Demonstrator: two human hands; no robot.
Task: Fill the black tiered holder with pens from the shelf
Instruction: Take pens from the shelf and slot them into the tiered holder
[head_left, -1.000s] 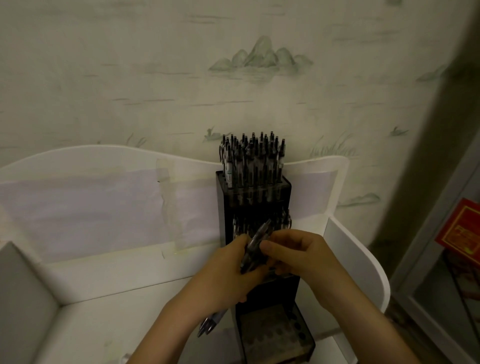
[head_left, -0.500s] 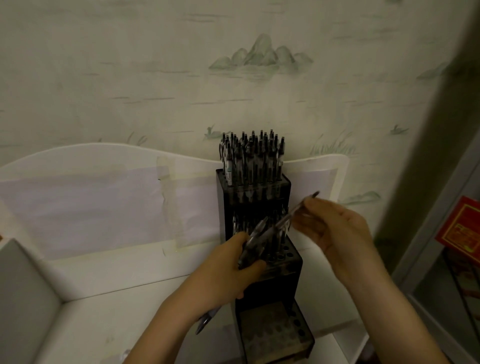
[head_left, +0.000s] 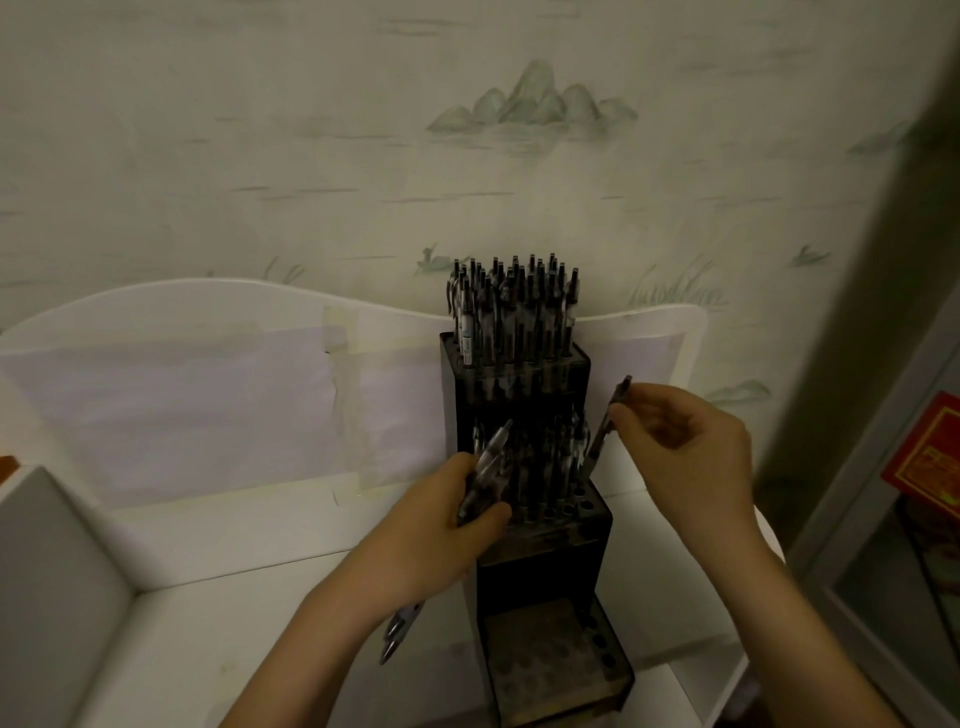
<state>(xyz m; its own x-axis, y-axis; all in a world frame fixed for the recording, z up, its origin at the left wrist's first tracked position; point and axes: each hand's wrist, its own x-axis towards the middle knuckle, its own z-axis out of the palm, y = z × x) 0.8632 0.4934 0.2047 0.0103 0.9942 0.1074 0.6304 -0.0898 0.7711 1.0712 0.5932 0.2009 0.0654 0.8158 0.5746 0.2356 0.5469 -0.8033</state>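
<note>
— Pale painted wall (head_left: 260, 130) behind, white shelf (head_left: 218, 613) below; black tiered holder (head_left: 524, 384) against right end. Why split so?
— Left hand (head_left: 441, 525) fingers wrapped round spare pens (head_left: 488, 467) as stock; right hand (head_left: 691, 441) fingers pinching one pen (head_left: 602, 431), tilted over middle tier's right holes.

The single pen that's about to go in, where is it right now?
In the head view, the single pen is pinched by the right hand, tilted, just right of the holder's middle tier.

At frame centre, the left hand (head_left: 441, 525) grips a bundle of pens (head_left: 485, 480) beside the black tiered holder (head_left: 540, 566); the right hand (head_left: 691, 457) pinches one pen (head_left: 602, 431) over its middle tier.
</note>
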